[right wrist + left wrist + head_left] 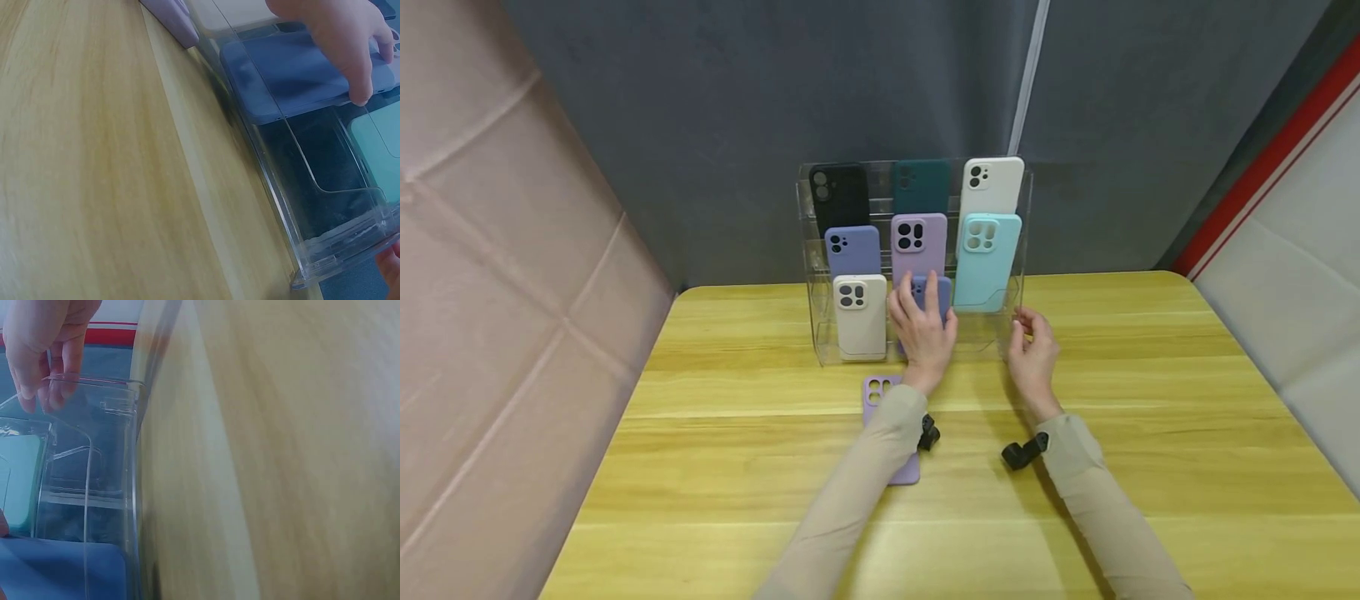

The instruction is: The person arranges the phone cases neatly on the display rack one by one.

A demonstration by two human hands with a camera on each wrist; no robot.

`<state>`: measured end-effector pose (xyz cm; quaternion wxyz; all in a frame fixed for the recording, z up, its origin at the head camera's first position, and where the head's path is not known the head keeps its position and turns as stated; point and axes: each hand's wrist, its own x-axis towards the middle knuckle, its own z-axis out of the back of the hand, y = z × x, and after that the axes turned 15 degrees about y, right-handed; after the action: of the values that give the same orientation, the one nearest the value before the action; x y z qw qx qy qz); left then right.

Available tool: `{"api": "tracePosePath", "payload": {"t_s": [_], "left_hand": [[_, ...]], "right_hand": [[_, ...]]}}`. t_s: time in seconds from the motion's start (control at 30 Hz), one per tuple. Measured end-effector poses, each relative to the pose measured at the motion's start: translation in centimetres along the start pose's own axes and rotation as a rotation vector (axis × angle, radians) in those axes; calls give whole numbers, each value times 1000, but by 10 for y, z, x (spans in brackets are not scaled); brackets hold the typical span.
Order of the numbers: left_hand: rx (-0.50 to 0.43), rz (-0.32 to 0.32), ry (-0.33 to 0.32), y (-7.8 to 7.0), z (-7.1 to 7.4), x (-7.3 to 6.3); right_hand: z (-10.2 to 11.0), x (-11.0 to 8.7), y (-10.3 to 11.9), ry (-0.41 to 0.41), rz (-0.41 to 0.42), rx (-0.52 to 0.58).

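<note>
My left hand holds a blue phone case in the front middle slot of a clear tiered display stand. In the right wrist view its thumb lies along the case's side edge, with the fingers toward the camera-hole end. My right hand grips the stand's right side edge near the front, fingers curled over the clear plastic in the left wrist view. To the left of the blue case leans a cream phone case. A light turquoise phone case stands one tier up on the right.
Behind stand a periwinkle case, a lilac case, a black case, a dark green case and a white case. Another purple case lies on the wooden table, partly under the left forearm. A grey curtain hangs behind.
</note>
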<state>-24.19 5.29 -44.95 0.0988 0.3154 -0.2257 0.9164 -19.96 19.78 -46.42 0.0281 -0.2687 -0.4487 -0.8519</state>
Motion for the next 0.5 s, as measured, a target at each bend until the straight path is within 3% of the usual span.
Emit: {"api": "tracePosePath", "payload": {"t_s": [0.2,0.5], "left_hand": [[-14,30,49,-2,3,-2],[-103,-3,37,-6,18,-5]], "right_hand": [[1,0,1,16,-9,-15],[1,0,2,26,-30,-7]]}}
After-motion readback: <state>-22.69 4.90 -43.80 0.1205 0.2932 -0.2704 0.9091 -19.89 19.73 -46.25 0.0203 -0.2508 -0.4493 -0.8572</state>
